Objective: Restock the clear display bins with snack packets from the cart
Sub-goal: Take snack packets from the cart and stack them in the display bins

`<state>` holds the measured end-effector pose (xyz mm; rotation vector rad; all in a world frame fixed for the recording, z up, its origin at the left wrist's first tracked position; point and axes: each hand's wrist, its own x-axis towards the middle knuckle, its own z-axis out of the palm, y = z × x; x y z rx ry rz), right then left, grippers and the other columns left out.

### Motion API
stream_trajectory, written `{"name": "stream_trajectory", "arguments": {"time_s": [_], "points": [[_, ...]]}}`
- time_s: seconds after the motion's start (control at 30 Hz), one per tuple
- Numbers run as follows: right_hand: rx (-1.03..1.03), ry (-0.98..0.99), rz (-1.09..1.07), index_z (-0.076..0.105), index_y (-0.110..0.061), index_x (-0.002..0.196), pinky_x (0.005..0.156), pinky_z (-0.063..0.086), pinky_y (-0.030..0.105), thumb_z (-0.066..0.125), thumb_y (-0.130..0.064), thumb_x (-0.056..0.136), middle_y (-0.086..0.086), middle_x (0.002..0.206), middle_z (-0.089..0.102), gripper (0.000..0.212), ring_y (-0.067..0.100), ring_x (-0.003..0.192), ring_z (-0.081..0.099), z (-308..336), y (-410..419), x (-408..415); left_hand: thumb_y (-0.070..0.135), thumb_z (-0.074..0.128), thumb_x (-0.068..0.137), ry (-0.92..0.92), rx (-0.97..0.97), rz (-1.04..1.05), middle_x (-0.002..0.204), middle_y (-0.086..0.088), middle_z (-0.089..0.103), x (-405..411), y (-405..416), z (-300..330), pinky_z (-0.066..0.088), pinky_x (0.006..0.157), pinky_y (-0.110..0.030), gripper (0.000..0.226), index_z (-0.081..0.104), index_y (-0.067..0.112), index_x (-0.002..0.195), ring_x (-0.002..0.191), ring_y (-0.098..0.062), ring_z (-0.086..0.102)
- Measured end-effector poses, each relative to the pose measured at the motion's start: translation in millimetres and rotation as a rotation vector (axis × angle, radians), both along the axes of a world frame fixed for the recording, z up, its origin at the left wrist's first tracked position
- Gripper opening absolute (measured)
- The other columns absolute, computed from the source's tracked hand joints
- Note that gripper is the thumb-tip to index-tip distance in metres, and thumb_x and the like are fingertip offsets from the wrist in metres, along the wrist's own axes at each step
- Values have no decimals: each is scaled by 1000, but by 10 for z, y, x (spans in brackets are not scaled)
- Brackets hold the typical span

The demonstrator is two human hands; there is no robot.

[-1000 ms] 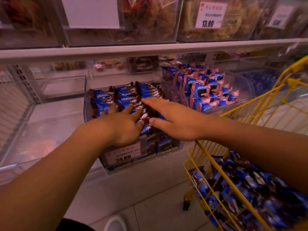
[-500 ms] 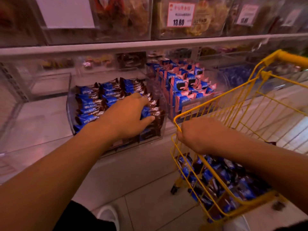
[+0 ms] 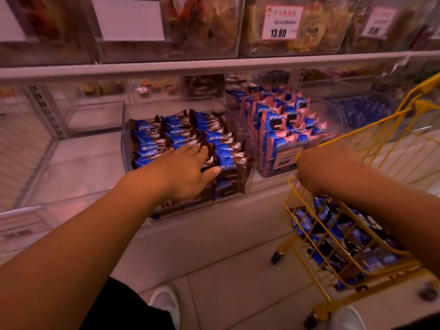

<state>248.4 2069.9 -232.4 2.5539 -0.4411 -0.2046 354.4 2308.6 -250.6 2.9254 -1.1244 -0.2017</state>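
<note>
The clear display bin [image 3: 123, 144] on the lower shelf holds rows of blue-and-brown snack packets [image 3: 181, 129]. My left hand [image 3: 183, 172] lies on the front packets with fingers stretched out and the thumb against the right-hand row. My right hand [image 3: 321, 170] is curled over the front top corner of the yellow wire cart [image 3: 371, 125] and grips its rim; its fingers are hidden behind the hand. More blue packets [image 3: 345, 234] lie heaped in the cart's basket.
A second clear bin [image 3: 333, 129] to the right holds pink-and-blue packets. An empty-looking clear bin [image 3: 95, 115] stands to the left. Upper-shelf bins carry price tags, one reading 13.80 [image 3: 281, 22]. My white shoes [image 3: 166, 303] stand on the tiled floor below.
My right hand left the bin and took hold of the cart's front rim. My left hand stayed on the packets and spread flatter over the front rows.
</note>
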Motion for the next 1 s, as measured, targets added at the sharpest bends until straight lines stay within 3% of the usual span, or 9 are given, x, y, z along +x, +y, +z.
{"name": "stream_trajectory", "arguments": {"time_s": [0.07, 0.1, 0.17, 0.27, 0.33, 0.47, 0.6, 0.73, 1.0], "points": [[89, -401, 238, 60, -19, 108, 68, 45, 38, 63, -32, 87, 8, 108, 66, 25, 34, 97, 66, 8, 227, 61, 72, 40, 87, -45, -128, 4, 154, -5, 36, 0, 97, 137, 33, 113, -41, 81, 36, 19, 149, 139, -24, 35], [194, -479, 400, 58, -20, 110, 67, 45, 38, 68, -37, 84, 7, 107, 64, 32, 33, 97, 64, -6, 360, 106, 73, 52, 80, -99, -190, 13, 140, -3, 50, -2, 178, 221, 43, 102, -39, 76, 50, 23, 136, 125, -22, 48], [410, -338, 651, 53, -26, 124, 78, 52, 41, 73, -45, 82, 2, 119, 56, 50, 26, 109, 57, -50, 612, 179, 70, 71, 62, -191, -269, 18, 105, 5, 60, -29, 355, 369, 50, 77, -33, 54, 62, 31, 99, 92, -14, 56], [297, -182, 718, 45, -26, 138, 92, 48, 42, 68, -44, 88, 2, 131, 44, 58, 24, 119, 46, -194, 757, 303, 54, 85, 57, -184, -192, 76, 75, 13, 57, -93, 592, 426, 42, 55, -28, 38, 58, 30, 72, 67, -5, 52], [356, -252, 709, 53, -26, 131, 91, 48, 41, 68, -41, 90, 2, 127, 46, 46, 24, 117, 46, -214, 735, 359, 46, 85, 65, -151, -82, 113, 75, 14, 55, -146, 661, 381, 44, 57, -28, 30, 64, 32, 80, 68, -4, 51], [431, -309, 776, 66, -26, 108, 77, 43, 34, 71, -40, 88, -1, 113, 48, 25, 22, 109, 47, -257, 757, 440, 39, 78, 78, -207, -92, 138, 94, 8, 64, -204, 652, 265, 51, 71, -35, 18, 66, 33, 90, 85, -17, 58], [490, -360, 714, 70, -27, 91, 65, 34, 31, 74, -39, 84, -10, 97, 43, 15, 18, 104, 46, -245, 687, 484, 40, 70, 85, -252, -88, 112, 102, 7, 66, -227, 573, 217, 47, 68, -34, 11, 64, 32, 91, 91, -19, 60], [516, -417, 681, 73, -22, 87, 72, 48, 39, 76, -36, 83, -6, 96, 51, 15, 21, 102, 49, -194, 577, 596, 37, 69, 86, -288, -175, 99, 103, 4, 67, -131, 476, 265, 47, 69, -36, 10, 63, 30, 90, 93, -22, 61], [544, -388, 633, 72, -23, 89, 74, 49, 39, 75, -35, 85, -9, 92, 45, 13, 21, 100, 54, -274, 487, 733, 33, 71, 86, -260, -178, 118, 96, 2, 65, 20, 288, 170, 52, 70, -38, 9, 65, 27, 88, 86, -21, 61]]}}
